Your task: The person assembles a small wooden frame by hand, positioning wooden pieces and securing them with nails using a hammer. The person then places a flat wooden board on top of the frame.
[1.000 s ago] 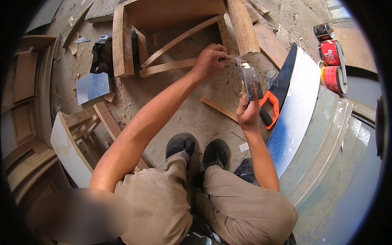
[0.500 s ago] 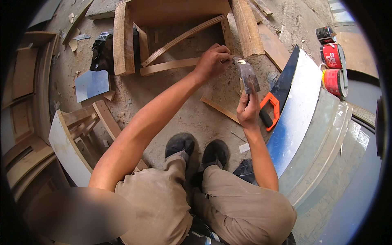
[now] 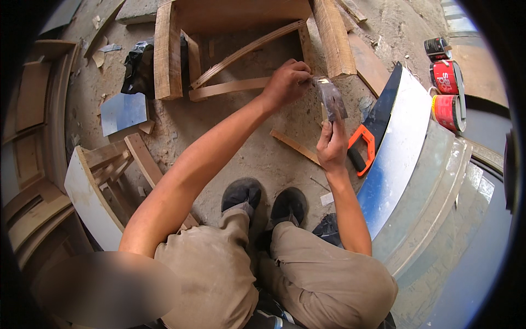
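My right hand [image 3: 332, 148] is closed around a hammer [image 3: 332, 101], whose dark, worn metal head points up and left. The head's light-catching end almost meets the fingers of my left hand [image 3: 287, 82]. That hand is closed, thumb and fingers pinched together; whatever they hold is too small or hidden to make out. Just beyond it stands a wooden frame [image 3: 335, 41] with thick legs, a diagonal strip [image 3: 246, 53] and a lower rail [image 3: 230, 88] that runs behind my left hand.
An orange-handled saw [image 3: 368, 143] leans by a blue-and-white panel [image 3: 402, 131] at my right. Red cans [image 3: 445, 77] stand farther right, past stacked sheets [image 3: 433, 203]. At left are a smaller wooden frame [image 3: 143, 159] and a blue board [image 3: 124, 114]. A wood strip [image 3: 296, 146] lies before my shoes.
The hammer and my right hand have shifted slightly up and left, and its head has turned a little. My left hand stays almost where it was.
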`<state>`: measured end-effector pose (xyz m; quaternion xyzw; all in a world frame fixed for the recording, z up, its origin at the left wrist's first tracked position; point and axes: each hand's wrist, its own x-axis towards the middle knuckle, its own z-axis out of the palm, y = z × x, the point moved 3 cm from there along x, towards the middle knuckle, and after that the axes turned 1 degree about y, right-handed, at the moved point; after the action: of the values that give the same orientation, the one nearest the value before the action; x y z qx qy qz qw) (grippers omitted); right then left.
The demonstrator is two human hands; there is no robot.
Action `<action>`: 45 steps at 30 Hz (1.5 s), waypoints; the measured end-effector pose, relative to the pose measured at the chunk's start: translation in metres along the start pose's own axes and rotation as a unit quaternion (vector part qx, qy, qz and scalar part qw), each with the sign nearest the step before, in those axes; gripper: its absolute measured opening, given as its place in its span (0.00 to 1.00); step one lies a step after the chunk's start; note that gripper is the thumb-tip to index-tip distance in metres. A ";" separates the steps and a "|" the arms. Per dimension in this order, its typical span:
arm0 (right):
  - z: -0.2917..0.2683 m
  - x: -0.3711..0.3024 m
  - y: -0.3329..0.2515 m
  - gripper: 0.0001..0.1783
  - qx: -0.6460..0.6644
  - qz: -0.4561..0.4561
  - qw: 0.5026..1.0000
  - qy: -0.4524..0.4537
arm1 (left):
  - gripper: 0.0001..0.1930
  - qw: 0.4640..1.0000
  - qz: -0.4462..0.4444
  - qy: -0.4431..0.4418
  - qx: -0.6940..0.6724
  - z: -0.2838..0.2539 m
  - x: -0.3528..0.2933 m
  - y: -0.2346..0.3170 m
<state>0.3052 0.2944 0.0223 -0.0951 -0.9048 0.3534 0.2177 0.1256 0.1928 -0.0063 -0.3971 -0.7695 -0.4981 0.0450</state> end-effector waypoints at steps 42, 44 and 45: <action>-0.006 -0.002 -0.005 0.23 0.009 -0.074 0.997 0.019 | 0.14 0.998 0.018 -0.045 -0.035 -0.004 0.003 -0.002; -0.007 -0.004 -0.001 0.23 0.010 -0.081 0.996 0.041 | 0.16 0.998 -0.023 -0.041 -0.046 -0.001 0.004 -0.002; -0.009 -0.005 0.001 0.23 0.014 -0.075 0.996 0.038 | 0.17 0.997 -0.043 -0.039 -0.052 0.000 0.004 -0.003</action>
<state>0.3132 0.2990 0.0256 -0.0375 -0.8953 0.3450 0.2794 0.1214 0.1945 -0.0066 -0.3846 -0.7601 -0.5230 -0.0270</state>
